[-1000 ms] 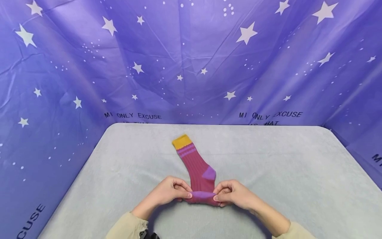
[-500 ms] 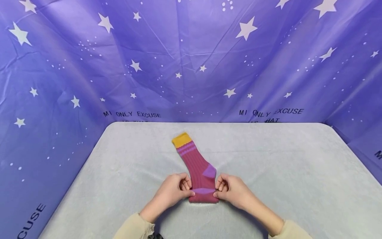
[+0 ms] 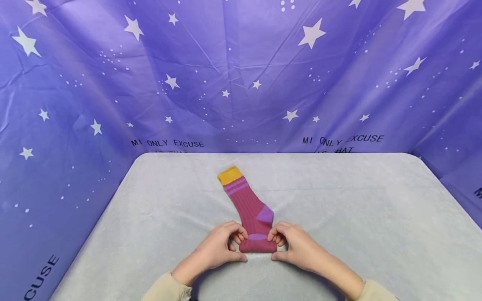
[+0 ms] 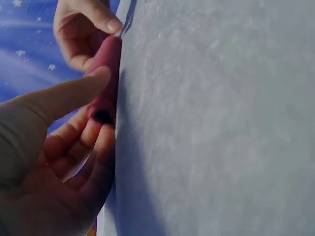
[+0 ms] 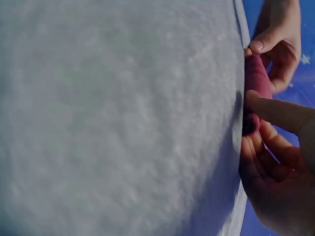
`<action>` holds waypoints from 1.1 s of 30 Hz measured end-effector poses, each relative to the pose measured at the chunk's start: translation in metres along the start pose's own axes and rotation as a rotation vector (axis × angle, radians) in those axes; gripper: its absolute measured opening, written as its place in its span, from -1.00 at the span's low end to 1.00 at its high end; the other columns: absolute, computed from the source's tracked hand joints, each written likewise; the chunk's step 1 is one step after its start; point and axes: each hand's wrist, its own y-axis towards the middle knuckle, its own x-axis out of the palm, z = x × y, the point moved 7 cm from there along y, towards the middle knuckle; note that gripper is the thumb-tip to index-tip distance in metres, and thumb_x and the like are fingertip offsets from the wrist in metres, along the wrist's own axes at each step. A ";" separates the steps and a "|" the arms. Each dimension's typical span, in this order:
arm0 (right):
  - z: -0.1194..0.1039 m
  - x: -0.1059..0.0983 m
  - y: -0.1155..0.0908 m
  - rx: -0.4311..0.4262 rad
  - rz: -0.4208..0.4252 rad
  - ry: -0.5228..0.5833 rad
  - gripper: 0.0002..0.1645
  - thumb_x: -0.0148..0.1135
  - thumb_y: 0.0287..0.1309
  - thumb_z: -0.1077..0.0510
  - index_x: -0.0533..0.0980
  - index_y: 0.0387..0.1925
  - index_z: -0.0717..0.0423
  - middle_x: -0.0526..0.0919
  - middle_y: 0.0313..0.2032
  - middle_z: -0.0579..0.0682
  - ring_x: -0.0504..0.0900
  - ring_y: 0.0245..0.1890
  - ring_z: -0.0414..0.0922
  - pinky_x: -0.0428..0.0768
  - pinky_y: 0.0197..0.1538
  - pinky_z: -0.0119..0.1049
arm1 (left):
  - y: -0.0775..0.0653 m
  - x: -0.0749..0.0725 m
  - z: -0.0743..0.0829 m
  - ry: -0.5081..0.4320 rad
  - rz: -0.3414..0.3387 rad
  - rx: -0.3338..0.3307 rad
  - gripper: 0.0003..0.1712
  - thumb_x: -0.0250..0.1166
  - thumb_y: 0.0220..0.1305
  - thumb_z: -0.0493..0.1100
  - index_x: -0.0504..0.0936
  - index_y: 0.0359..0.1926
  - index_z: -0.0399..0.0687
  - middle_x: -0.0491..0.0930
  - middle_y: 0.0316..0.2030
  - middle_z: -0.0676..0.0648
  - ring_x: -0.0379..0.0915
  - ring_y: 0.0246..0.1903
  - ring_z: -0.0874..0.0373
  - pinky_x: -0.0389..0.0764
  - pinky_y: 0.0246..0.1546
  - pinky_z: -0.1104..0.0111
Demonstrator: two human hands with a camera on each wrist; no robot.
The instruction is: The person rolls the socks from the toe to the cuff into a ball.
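A maroon sock with a yellow cuff, purple stripes and a purple heel lies on the table, cuff pointing away. Its toe end is turned up into a short roll at the near side, with a sliver of purple showing behind it. My left hand holds the roll's left end, fingertips on its far side and thumb at its near edge. Mirroring it, my right hand holds the right end the same way. Through the left wrist view, the roll shows a dark opening at its end.
A pale grey cloth covers the table, whose corners are rounded at the back. Behind and on both sides hangs a purple curtain printed with white stars and black lettering.
The toe end has gone from a loose fold to a tighter roll. Both thumbs have moved from on top of the fold to its near edge, fingers now at the far side.
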 end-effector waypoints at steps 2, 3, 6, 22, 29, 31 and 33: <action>-0.003 0.002 0.001 -0.006 0.006 -0.082 -0.56 0.60 -0.26 0.27 0.50 -0.34 -0.01 0.51 -0.41 -0.23 0.43 -0.40 -0.40 0.53 -0.33 -0.50 | 0.002 0.001 0.003 0.080 0.006 0.016 -0.57 0.61 -0.12 -0.27 0.55 -0.27 0.01 0.50 -0.36 0.09 0.40 -0.45 0.43 0.54 -0.42 0.58; -0.003 0.003 0.001 -0.003 0.012 -0.113 -0.55 0.59 -0.26 0.28 0.49 -0.35 -0.02 0.48 -0.42 -0.24 0.41 -0.41 -0.40 0.50 -0.35 -0.50 | 0.003 0.001 0.005 0.123 0.014 0.022 -0.57 0.60 -0.12 -0.28 0.52 -0.29 0.01 0.47 -0.37 0.09 0.38 -0.46 0.42 0.52 -0.42 0.59; -0.005 0.002 0.003 -0.004 0.055 -0.151 -0.60 0.54 -0.21 0.31 0.49 -0.37 -0.02 0.49 -0.43 -0.24 0.41 -0.42 -0.41 0.48 -0.38 -0.51 | 0.007 0.001 0.008 0.191 0.053 0.030 -0.65 0.52 -0.09 -0.32 0.52 -0.34 0.01 0.47 -0.39 0.11 0.37 -0.46 0.43 0.48 -0.43 0.59; 0.002 0.000 -0.006 0.240 -0.057 0.410 -0.76 0.38 0.16 0.18 0.62 -0.24 0.31 0.68 -0.42 -0.01 0.56 -0.45 -0.40 0.59 -0.38 -0.47 | -0.011 -0.008 -0.008 -0.336 -0.004 -0.192 -0.79 0.43 0.15 -0.17 0.72 -0.32 -0.28 0.72 -0.48 -0.11 0.50 -0.55 0.35 0.51 -0.54 0.53; 0.018 0.009 -0.006 0.394 -0.043 0.607 -0.70 0.33 0.19 0.26 0.55 -0.19 0.49 0.69 -0.45 0.01 0.63 -0.48 -0.30 0.69 -0.36 -0.42 | -0.011 -0.002 -0.019 -0.420 -0.016 -0.319 -0.75 0.41 0.18 -0.15 0.67 -0.39 -0.32 0.70 -0.59 -0.10 0.52 -0.62 0.34 0.48 -0.61 0.49; 0.022 0.009 -0.005 0.413 -0.025 0.606 -0.71 0.34 0.17 0.27 0.52 -0.22 0.48 0.69 -0.47 0.01 0.63 -0.50 -0.28 0.70 -0.37 -0.41 | -0.009 -0.002 -0.020 -0.379 0.003 -0.340 -0.76 0.43 0.16 -0.12 0.67 -0.42 -0.25 0.68 -0.63 -0.05 0.52 -0.64 0.33 0.47 -0.62 0.48; 0.024 0.007 -0.003 0.422 0.000 0.561 -0.72 0.36 0.15 0.26 0.49 -0.27 0.42 0.66 -0.52 0.01 0.62 -0.53 -0.25 0.68 -0.41 -0.41 | -0.006 -0.005 -0.018 -0.292 0.043 -0.325 -0.76 0.45 0.14 -0.10 0.65 -0.44 -0.18 0.64 -0.65 0.02 0.50 -0.65 0.34 0.45 -0.63 0.49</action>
